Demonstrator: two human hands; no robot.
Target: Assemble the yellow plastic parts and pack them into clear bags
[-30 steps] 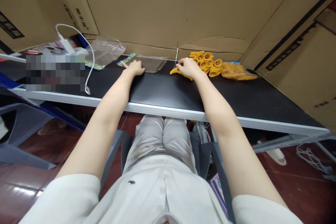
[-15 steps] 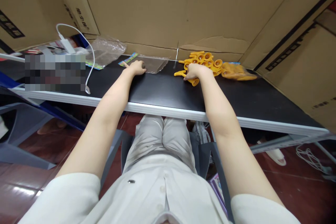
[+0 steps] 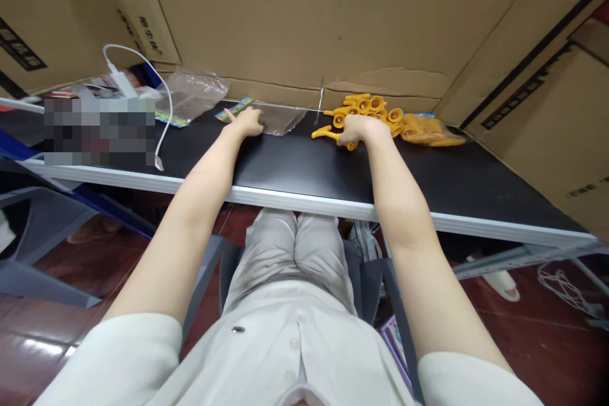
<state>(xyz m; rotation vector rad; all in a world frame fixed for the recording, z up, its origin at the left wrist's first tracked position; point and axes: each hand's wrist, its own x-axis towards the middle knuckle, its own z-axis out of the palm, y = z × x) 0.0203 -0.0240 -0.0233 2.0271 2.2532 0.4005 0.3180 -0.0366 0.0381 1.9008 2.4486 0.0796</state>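
A yellow horn-shaped plastic piece point(image 3: 324, 132) is held in my right hand point(image 3: 354, 129), its thin curved end pointing left and its wider end partly under the fingers. Just behind and beside that hand lies a pile of similar yellow pieces point(image 3: 378, 103), several with round cup-like ends facing me. My left hand point(image 3: 246, 122) is on a flat clear plastic bag point(image 3: 281, 119) with a blue-green printed header strip. One finger sticks out to the left, while the thumb and forefinger curl together at the bag; their exact grip is partly hidden.
A filled bag of yellow pieces point(image 3: 432, 130) lies right of the pile. Another clear bag point(image 3: 195, 94) and a white cable point(image 3: 169, 101) are on the left, near a blurred-out area. Cardboard point(image 3: 266, 19) walls the back of the black table point(image 3: 295, 168).
My right hand has shifted slightly right, turning the yellow piece so that its wide end is more covered. My left hand and the clear bag have barely moved.
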